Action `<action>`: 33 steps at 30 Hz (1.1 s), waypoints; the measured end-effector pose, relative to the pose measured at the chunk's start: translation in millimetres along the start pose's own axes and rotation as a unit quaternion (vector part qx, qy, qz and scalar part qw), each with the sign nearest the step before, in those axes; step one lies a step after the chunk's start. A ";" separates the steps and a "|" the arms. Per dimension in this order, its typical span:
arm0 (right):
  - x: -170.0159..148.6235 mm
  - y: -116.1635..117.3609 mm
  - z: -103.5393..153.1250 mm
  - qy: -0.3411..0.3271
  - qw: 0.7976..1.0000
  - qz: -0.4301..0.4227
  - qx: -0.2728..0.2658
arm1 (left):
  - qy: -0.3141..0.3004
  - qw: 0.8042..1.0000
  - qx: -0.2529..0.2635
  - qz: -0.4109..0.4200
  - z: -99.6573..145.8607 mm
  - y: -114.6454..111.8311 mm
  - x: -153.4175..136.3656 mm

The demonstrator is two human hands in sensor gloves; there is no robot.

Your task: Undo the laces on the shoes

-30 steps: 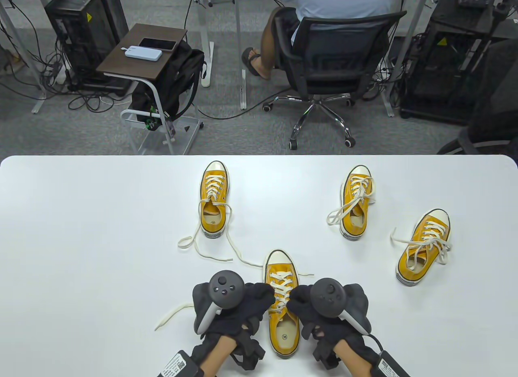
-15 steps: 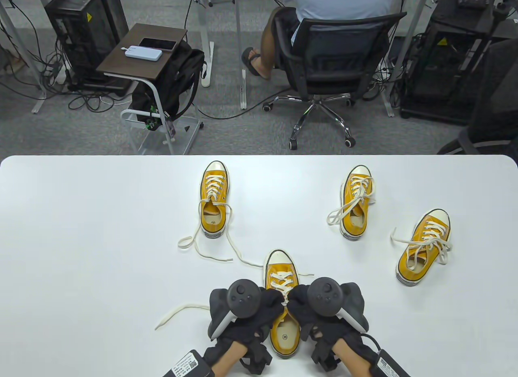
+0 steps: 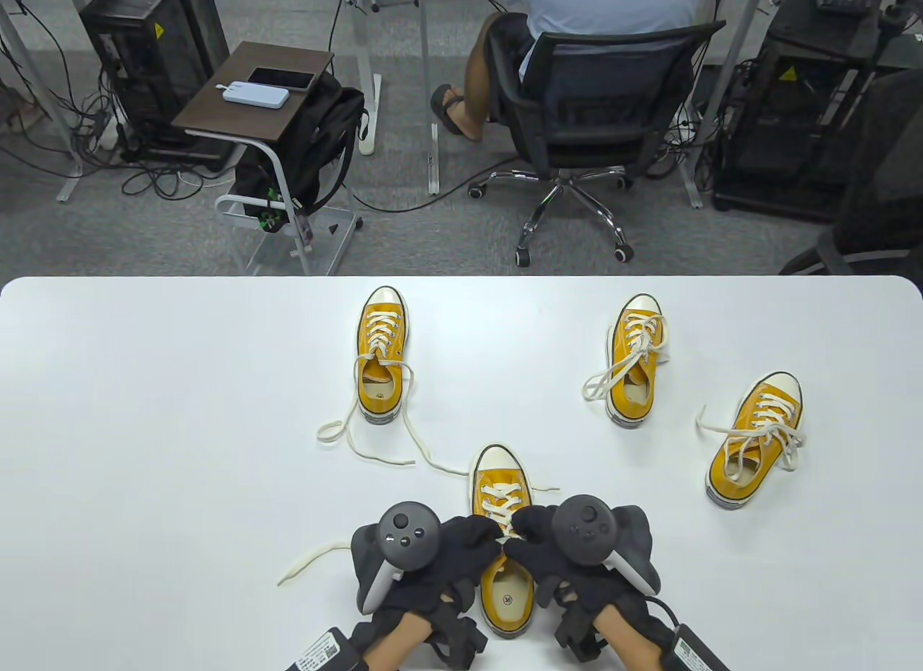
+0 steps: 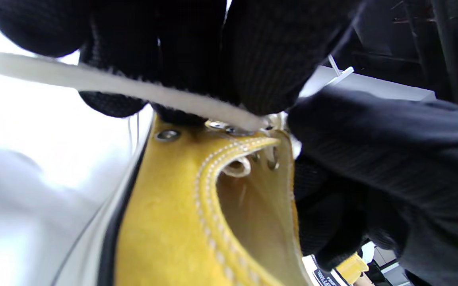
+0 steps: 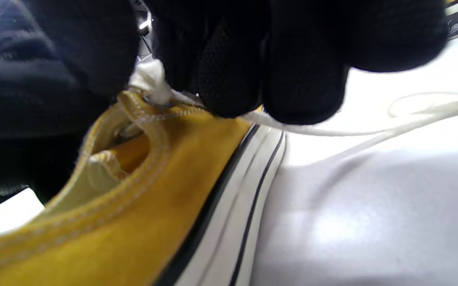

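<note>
While the yellow sneaker point(image 3: 505, 548) sits at the table's point(image 3: 144, 411) near edge, our left hand point(image 3: 461, 548) and right hand point(image 3: 537, 545) each pinch its white lace point(image 4: 105, 85).

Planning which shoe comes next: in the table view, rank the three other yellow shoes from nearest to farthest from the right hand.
From the right hand:
1. Shoe at the right edge, tilted.
2. Far-right shoe, behind it.
3. Far-left shoe, across the table.
The first two are fairly close.
</note>
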State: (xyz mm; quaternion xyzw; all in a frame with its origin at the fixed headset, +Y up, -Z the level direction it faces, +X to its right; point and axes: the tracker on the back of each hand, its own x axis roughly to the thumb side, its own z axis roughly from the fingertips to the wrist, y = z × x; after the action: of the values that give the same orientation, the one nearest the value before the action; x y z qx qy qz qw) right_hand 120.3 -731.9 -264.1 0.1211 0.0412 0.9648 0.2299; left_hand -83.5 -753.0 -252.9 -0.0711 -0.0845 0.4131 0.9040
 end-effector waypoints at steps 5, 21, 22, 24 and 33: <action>-6.7 -3.4 -0.1 0.008 1.000 -0.027 0.008 | 0.018 1.000 0.019 -0.001 1.2 1.0 -4.1; -4.0 -0.7 1.1 0.006 1.000 -0.025 0.010 | -0.025 0.997 0.063 -0.031 4.1 -2.7 5.8; -2.4 -0.1 1.1 0.003 1.000 -0.016 0.009 | 0.003 0.999 0.043 -0.012 3.7 -3.0 1.8; 0.7 0.8 1.8 -0.001 1.000 -0.005 0.001 | 0.012 0.999 0.028 0.034 2.2 -4.4 -4.7; -2.4 -0.4 3.3 0.004 0.999 -0.004 -0.048 | 0.005 0.998 0.067 -0.003 2.2 -2.8 -2.9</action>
State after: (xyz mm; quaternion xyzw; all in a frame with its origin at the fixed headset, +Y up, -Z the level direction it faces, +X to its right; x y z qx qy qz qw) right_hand 123.4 -732.6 -261.5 0.1055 -0.0041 0.9653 0.2390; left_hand -83.8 -756.9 -250.5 -0.0122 -0.0523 0.4152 0.9082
